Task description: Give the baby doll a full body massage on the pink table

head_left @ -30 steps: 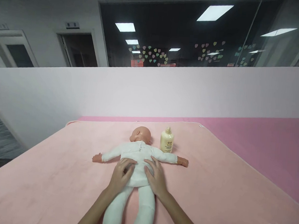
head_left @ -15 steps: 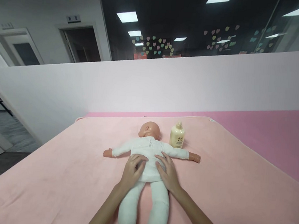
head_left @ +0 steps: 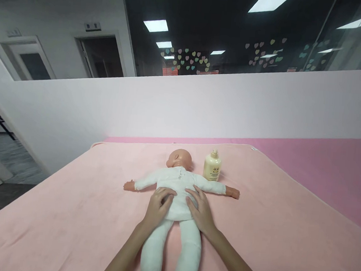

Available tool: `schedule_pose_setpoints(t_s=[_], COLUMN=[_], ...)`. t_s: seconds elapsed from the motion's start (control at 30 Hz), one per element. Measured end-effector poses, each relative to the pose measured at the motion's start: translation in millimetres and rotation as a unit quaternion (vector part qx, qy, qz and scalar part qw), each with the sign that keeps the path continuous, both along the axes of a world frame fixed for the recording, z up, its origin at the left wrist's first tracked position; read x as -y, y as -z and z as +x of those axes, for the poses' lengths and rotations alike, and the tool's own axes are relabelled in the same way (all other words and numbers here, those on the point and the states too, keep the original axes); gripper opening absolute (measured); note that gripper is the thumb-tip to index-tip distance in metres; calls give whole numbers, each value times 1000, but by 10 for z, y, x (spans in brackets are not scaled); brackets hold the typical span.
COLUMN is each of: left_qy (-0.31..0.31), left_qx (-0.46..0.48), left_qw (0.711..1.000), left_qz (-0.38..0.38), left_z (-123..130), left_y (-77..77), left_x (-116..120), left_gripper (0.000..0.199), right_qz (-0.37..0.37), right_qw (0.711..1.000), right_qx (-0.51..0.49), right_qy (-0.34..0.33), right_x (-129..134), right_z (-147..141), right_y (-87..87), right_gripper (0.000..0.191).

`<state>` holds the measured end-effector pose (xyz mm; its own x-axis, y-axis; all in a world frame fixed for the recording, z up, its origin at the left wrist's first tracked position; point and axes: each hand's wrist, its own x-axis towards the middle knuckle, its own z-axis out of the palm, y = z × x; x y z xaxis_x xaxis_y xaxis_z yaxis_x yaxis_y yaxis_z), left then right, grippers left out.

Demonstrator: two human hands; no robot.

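A baby doll [head_left: 178,209] in white clothes lies stretched out with both arms spread and its bare head turned to the left. My left hand [head_left: 159,205] rests on the left side of its lower torso, fingers bent over the cloth and thumb apart. On the opposite side lies my right hand [head_left: 202,208], fingers spread across the white top. Both hands touch the doll without gripping it. A pale yellow pump bottle [head_left: 212,165] stands upright beside the head, just behind the doll's right-hand arm.
Under everything is a pink blanket [head_left: 270,227] with a pale edge. A low white wall [head_left: 182,110] runs behind it, with a pink strip [head_left: 338,166] along its base. Above are dark glass with heart stickers and a doorway [head_left: 102,57] at left.
The whole view has shifted slightly as my head moved. Both hands stay on the doll's torso in about the same spots, and the bottle stands where it was.
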<state>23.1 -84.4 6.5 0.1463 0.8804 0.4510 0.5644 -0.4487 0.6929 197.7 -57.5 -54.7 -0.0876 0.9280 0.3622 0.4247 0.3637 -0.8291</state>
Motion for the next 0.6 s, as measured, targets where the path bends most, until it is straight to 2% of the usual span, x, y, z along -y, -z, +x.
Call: schedule_pose_setpoints(t_s=[0.6], left_qy=[-18], left_qx=[85], left_qw=[995], left_qz=[-43], left_z=[-38], left_y=[60], left_x=[-37], left_gripper=[21], right_qz=[5], right_qw=[1000], right_qx=[5], right_qy=[8], right_x=[15], right_z=[-2], right_y=[-14], right_gripper=[38])
